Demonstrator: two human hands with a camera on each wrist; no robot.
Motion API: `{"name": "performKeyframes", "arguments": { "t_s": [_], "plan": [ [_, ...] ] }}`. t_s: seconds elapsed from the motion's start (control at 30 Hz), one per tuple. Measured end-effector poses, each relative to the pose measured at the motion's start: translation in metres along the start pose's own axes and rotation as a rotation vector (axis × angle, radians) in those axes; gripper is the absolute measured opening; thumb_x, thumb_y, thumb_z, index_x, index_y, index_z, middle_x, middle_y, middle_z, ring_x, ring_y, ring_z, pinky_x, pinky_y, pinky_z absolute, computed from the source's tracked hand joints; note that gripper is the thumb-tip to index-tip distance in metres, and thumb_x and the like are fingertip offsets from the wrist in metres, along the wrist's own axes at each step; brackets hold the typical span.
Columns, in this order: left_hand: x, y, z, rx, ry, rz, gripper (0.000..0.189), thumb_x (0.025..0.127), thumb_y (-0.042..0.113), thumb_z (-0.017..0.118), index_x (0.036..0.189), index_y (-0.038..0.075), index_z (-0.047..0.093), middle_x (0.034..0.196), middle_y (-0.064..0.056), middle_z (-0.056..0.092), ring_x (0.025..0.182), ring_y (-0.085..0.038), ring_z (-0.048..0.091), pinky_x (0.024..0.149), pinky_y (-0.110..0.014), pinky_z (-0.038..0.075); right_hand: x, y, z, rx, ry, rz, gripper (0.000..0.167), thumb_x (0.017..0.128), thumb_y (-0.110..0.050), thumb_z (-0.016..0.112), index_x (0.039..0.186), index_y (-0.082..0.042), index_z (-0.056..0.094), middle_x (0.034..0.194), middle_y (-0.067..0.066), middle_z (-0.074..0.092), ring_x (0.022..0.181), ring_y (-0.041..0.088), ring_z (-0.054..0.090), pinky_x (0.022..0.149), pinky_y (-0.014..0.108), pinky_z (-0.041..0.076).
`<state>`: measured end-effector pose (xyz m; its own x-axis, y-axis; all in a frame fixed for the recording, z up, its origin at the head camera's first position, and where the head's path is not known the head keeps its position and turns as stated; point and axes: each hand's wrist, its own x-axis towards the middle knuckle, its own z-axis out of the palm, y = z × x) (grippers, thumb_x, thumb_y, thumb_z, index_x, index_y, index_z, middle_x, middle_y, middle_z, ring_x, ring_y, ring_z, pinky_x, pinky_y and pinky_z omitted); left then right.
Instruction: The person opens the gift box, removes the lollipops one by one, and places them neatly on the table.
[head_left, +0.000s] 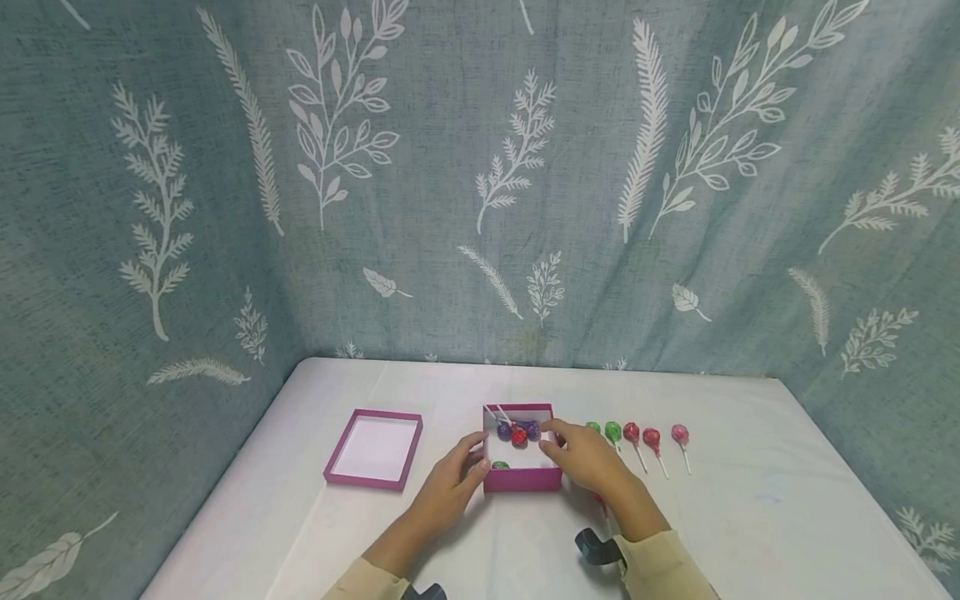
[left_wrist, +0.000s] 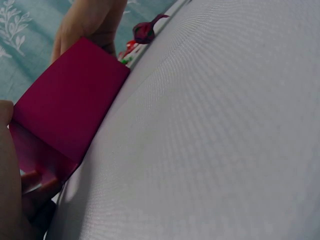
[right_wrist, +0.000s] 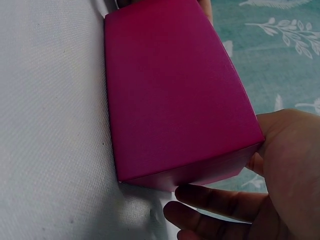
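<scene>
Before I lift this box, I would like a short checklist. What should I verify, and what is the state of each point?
1. Box upright, open side up: ok.
2. Lid apart from box: ok, on the left.
3. Left hand at box's left side: ok.
4. Right hand at its right side: ok.
5. Firm grip: cannot tell.
6. Right side free of lollipops: not ok, several lie there.
</scene>
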<state>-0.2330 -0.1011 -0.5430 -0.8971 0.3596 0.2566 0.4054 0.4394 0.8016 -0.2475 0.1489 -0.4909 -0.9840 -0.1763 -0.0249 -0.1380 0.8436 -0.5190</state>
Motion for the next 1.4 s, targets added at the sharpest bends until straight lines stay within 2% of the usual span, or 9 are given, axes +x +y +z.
{"name": "performKeyframes", "arguments": {
  "t_s": [0.23,0.47,0.63,0.87,1.2,1.4],
  "plan": [
    [-0.0012,0.0006,0.0001,0.000,-0.007,-0.025,0.047,0.103,0.030,0.050,0.146,0.013,0.040,0.144,-0.009,0.049,0.124,-0.024,0.054,0.107,-0.049,0.038,0.0009,-0.0004,0.0012,0.008,-0.013,0.007,0.037,0.096,-0.040,0.060,0.130,-0.027,0.061,0.107,0.002,0.067,0.100,0.028,0.063,0.085,0.055,0.051],
    [-0.0023,0.0003,0.0005,0.001,0.002,-0.011,0.048,0.103,0.031,0.049,0.146,0.012,0.041,0.143,-0.010,0.050,0.123,-0.025,0.054,0.106,-0.051,0.038,0.0002,-0.0003,0.0014,0.019,-0.021,0.022,0.037,0.096,-0.040,0.059,0.131,-0.027,0.061,0.110,0.004,0.066,0.103,0.029,0.062,0.086,0.056,0.050],
    [-0.0029,0.0008,0.0003,0.000,0.001,-0.023,0.049,0.103,0.034,0.049,0.146,0.012,0.041,0.143,-0.009,0.050,0.124,-0.025,0.054,0.106,-0.050,0.038,0.0003,-0.0001,0.0017,0.022,-0.025,0.027,0.037,0.097,-0.040,0.058,0.131,-0.027,0.060,0.110,0.004,0.066,0.103,0.028,0.062,0.085,0.056,0.050],
    [-0.0019,0.0033,-0.0010,-0.007,-0.002,-0.021,0.047,0.103,0.029,0.050,0.146,0.011,0.041,0.142,-0.010,0.051,0.123,-0.025,0.055,0.106,-0.049,0.038,0.0018,0.0013,0.0034,0.029,-0.021,0.035,0.037,0.097,-0.042,0.057,0.131,-0.029,0.059,0.113,0.004,0.066,0.106,0.029,0.061,0.087,0.057,0.050],
    [0.0003,0.0016,-0.0007,-0.013,-0.006,-0.035,0.048,0.102,0.033,0.050,0.146,0.015,0.041,0.143,-0.007,0.050,0.124,-0.022,0.054,0.108,-0.047,0.036,0.0041,0.0048,0.0047,0.046,-0.024,0.031,0.039,0.098,-0.044,0.055,0.134,-0.029,0.057,0.119,0.007,0.064,0.111,0.032,0.060,0.090,0.059,0.048],
    [-0.0006,0.0010,-0.0008,-0.002,-0.003,-0.014,0.049,0.103,0.035,0.049,0.146,0.014,0.041,0.144,-0.009,0.049,0.124,-0.024,0.055,0.107,-0.049,0.036,0.0035,0.0055,0.0060,0.043,-0.022,0.028,0.040,0.098,-0.044,0.054,0.136,-0.029,0.055,0.120,0.007,0.064,0.112,0.031,0.059,0.091,0.059,0.048]
  ]
}}
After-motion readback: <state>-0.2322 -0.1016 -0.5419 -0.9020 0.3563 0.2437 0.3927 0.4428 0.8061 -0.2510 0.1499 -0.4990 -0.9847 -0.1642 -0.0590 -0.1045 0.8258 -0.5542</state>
